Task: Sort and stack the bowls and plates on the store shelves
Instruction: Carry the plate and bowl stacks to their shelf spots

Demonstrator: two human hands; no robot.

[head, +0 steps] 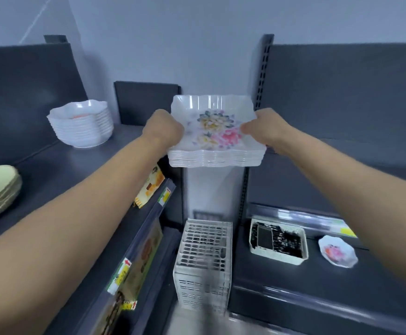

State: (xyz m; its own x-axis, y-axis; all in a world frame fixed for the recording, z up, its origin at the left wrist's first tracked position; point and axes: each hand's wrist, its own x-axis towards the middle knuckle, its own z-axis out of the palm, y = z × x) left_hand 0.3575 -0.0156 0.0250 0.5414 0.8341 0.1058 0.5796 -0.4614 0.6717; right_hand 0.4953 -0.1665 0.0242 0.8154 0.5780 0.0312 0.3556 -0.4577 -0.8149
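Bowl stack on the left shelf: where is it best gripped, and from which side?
The bowl stack stands upright and nested, rims flaring, the back panel behind it. So probably grip low on the bottom bowl, on opposite sides, coming from the open front; higher up would likely lift only some bowls.

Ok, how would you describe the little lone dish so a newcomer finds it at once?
Start at the dark lower shelf on the right. Beside the white tray of black items lies a small dish. It is single, not stacked, with a pink flower inside.
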